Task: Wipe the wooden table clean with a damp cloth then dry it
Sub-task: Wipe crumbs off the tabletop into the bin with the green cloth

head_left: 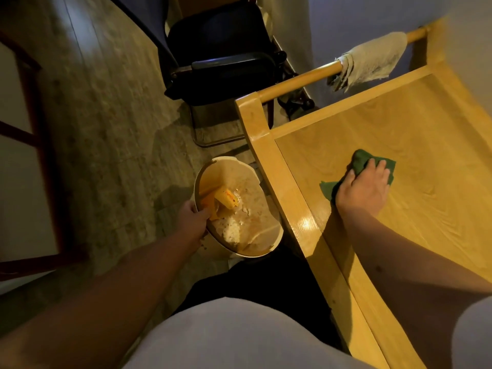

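Fingers (379, 166) of the right hand (359, 187) spread flat, pressing the green cloth (359, 158) onto the wooden bench (426, 129) near its corner, left hand (191, 215) gripping the rim of a pale bucket (266, 251) on the floor beside it

**Both arms out, one high, one low**

Right arm reaches forward and up, wrist nearly straight, right hand (362, 187) palm down with fingers spread and lightly curled at the tips, pressing flat. Left arm stretches down and forward, left hand (193, 218) low, fingers curled tight in a firm grip, thumb side facing up.
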